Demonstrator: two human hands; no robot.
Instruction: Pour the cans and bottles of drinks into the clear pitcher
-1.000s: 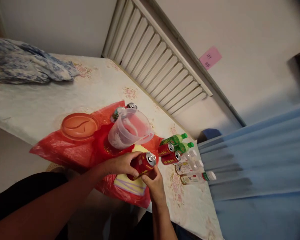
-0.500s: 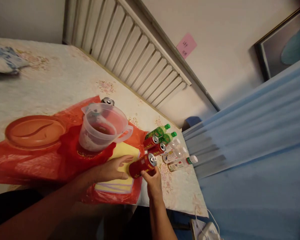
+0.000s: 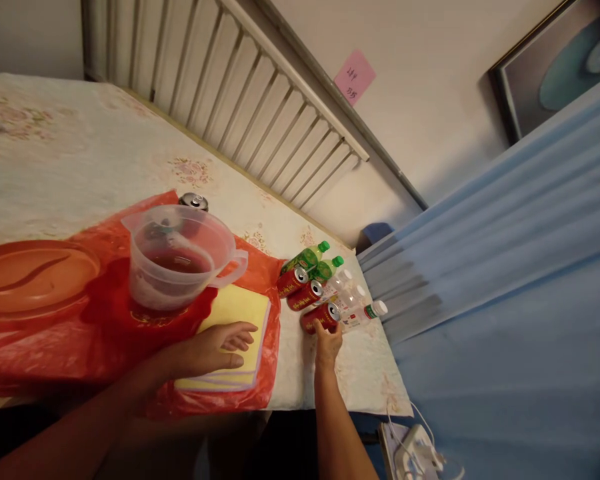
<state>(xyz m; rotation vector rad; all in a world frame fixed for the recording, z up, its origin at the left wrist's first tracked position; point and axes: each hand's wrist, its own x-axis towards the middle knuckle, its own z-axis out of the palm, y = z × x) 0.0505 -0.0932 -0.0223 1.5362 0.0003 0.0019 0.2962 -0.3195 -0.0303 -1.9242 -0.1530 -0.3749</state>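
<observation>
My right hand point(image 3: 327, 345) is wrapped round a red drink can point(image 3: 321, 317) and holds it against the table beside two other red cans point(image 3: 298, 288). Two green-capped bottles point(image 3: 314, 259) and several clear bottles point(image 3: 357, 305) stand just behind them. Resting on a yellow pad point(image 3: 235, 320), my left hand point(image 3: 211, 347) lies with its fingers loosely curled and nothing in it. A clear plastic jug point(image 3: 177, 260) with a little dark liquid stands on a red plastic bag point(image 3: 55, 347) near that hand.
An orange lid point(image 3: 33, 277) lies on the bag at the left, and one more can point(image 3: 193, 201) stands behind the jug. The floral tablecloth point(image 3: 80, 167) runs to a slatted rail point(image 3: 260, 107). Blue curtain point(image 3: 505, 280) hangs right; a white charger point(image 3: 417, 453) lies below.
My right hand carried the red can away from my left hand and set it down beside the other two cans. My left hand let go and settled on the yellow pad.
</observation>
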